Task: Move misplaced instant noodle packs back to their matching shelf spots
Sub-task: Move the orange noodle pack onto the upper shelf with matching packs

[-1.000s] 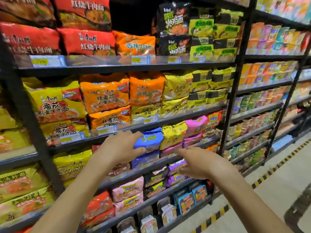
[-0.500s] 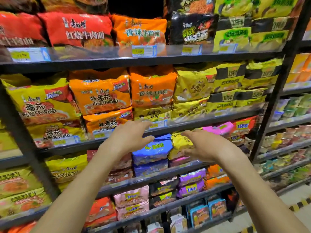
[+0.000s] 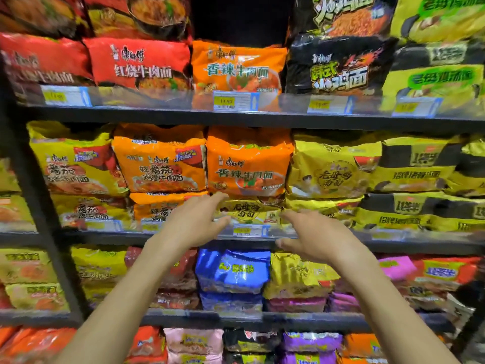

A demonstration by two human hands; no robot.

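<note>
An orange noodle pack (image 3: 248,164) lies on top of a yellow noodle pack (image 3: 249,212) in the middle shelf row. My left hand (image 3: 194,222) is open, its fingertips at the left edge of that yellow pack. My right hand (image 3: 315,232) is open too, fingers spread at the pack's right edge and over the shelf rail (image 3: 252,231). Neither hand holds anything. A matching orange pack (image 3: 237,67) sits one shelf up, and matching yellow packs (image 3: 332,166) stand to the right.
Dark shelves hold rows of packs: red packs (image 3: 139,64) and black packs (image 3: 338,67) on top, yellow tomato packs (image 3: 76,164) at left, a blue pack (image 3: 233,271) under my hands. A black upright post (image 3: 39,206) stands at left. A dark gap (image 3: 241,19) opens above the upper orange pack.
Both hands have risen from the blue-pack shelf to the yellow pack one shelf higher. The view has moved closer and tilted up.
</note>
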